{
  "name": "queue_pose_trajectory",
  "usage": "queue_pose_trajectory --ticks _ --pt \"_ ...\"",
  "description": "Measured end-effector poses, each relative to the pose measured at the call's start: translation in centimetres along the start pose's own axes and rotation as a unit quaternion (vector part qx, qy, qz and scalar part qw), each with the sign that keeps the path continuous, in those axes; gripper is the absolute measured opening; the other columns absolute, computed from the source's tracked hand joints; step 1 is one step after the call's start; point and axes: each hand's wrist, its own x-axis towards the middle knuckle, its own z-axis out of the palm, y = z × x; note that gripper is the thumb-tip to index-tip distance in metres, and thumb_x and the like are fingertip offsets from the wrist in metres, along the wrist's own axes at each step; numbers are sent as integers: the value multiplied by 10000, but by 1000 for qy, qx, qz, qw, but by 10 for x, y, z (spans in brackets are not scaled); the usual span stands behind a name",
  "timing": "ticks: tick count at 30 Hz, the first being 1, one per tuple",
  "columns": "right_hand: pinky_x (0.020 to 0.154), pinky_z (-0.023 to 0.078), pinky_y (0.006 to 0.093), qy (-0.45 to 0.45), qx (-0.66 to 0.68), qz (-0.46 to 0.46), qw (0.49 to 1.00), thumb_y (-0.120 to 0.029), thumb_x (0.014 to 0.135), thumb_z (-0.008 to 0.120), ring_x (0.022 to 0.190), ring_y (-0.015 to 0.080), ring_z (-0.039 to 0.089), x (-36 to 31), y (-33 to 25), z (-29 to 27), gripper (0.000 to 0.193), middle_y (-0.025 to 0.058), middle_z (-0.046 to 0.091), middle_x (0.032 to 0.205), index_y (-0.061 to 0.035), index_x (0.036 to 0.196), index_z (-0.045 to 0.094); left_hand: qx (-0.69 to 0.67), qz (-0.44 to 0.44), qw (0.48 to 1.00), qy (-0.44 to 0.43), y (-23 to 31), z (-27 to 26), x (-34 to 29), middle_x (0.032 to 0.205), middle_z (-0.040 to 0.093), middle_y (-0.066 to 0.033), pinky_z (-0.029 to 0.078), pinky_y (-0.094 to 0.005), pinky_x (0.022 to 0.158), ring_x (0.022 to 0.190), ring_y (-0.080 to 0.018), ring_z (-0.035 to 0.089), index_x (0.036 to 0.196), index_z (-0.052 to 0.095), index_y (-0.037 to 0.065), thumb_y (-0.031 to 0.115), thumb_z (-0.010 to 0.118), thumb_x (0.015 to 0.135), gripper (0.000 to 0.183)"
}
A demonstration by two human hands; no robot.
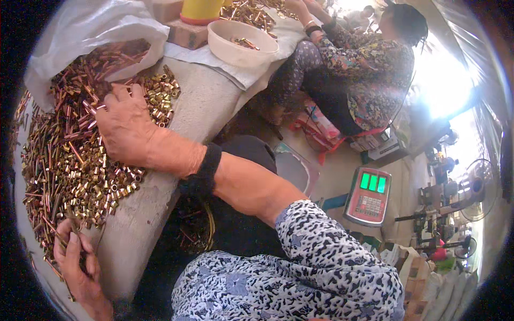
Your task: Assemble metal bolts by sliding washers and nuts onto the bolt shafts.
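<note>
Left hand (77, 265) holds thin rods (58, 235) — right hand (124, 128), grip unclear — scale display (373, 182) glows green.

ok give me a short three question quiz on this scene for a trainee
1. Multiple choice: which is nearer the open white plastic sack?
a) the person's left hand
b) the person's right hand

2. True or false: the round off-white plastic bowl is upside down.

3. Open: what colour glows on the display of the red box-shaped keypad device?

Key:
1. b; the left hand is farther off, at the lower end of the heap of small copper- and gold-coloured metal pieces.
2. False; it stands upright with some metal pieces inside.
3. Green.
</note>
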Motion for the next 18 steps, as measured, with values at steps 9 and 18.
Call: queue_pose_trajectory --ticks 9,18 --pt "716 349 411 18 33 24 999 -144 567 619 847 285 497 7 6 2 222 107 560 799 -52 764 577 -42 -15 997 -65 -14 -30 10 802 571 0 274 -125 391 483 2 375 1127 510 94 159 537 853 282" --pt "695 357 405 8 54 7 998 -112 530 621 818 289 492 6 7 -3 180 117 538 765 -58 694 570 -28 -18 999 31 -17 -26 9 781 542 21 251 -141 407 507 4 345 1144 515 99 298 462 907 314"
